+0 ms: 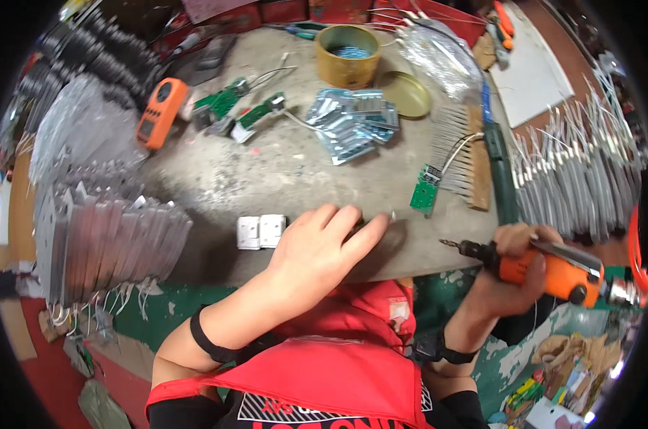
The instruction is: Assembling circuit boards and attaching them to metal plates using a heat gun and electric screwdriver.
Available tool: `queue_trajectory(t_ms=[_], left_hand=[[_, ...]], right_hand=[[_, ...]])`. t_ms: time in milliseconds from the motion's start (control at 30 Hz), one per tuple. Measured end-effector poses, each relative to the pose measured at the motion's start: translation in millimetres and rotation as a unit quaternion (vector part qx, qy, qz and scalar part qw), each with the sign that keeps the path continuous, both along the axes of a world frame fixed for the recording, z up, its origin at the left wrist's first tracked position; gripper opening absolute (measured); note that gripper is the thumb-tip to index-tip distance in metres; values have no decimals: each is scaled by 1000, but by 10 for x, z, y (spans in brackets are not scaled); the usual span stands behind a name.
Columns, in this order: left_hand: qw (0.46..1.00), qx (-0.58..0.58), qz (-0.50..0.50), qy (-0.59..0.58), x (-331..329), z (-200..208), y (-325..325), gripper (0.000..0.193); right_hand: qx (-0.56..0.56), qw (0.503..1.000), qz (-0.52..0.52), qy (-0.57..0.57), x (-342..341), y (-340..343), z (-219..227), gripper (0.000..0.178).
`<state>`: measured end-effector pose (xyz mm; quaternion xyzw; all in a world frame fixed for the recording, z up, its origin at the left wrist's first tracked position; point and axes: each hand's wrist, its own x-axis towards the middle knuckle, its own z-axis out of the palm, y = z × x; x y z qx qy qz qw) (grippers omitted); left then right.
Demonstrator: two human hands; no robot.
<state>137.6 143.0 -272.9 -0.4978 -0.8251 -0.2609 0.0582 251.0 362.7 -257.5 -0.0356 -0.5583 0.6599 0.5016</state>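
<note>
Bench centre lying open, edges crowding in

We are seeing bare worktop (266, 179) between the small white blocks (260, 232) and the pile of metal plates (352, 123). Stacked grey parts (102, 239) are walling the left; the comb-like rack (467, 154) and green circuit board (425, 189) are blocking the right, the orange meter (161, 112) the far left.

head view, looking down, close over workbench (281, 179)

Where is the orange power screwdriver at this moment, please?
In the head view, the orange power screwdriver is in the right hand at the workbench's front right edge, bit pointing left toward the left hand.
</note>
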Motion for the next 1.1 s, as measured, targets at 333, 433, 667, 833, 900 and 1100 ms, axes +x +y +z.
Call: queue_trajectory(t_ms=[333,433,667,833,900,1100], left_hand=[[973,69,168,-143,-645,-232,-383,14],[969,43,201,-138,-849,-361,-326,11],[985,24,165,-42,-837,-483,-272,12],[853,143,49,-499,-434,-36,-344,9],[740,232,7,-631,-309,-55,-400,9],[577,328,-17,-748,-303,-155,-452,11]], right_hand=[[40,998,52,-6,-220,-310,80,39],[19,998,66,-5,-276,-388,93,40],[47,997,65,-19,-295,-444,125,42],[-84,980,173,44,-401,-525,170,43],[-133,952,258,99,-542,-578,191,43],[-171,948,246,105,-709,-802,275,40]])
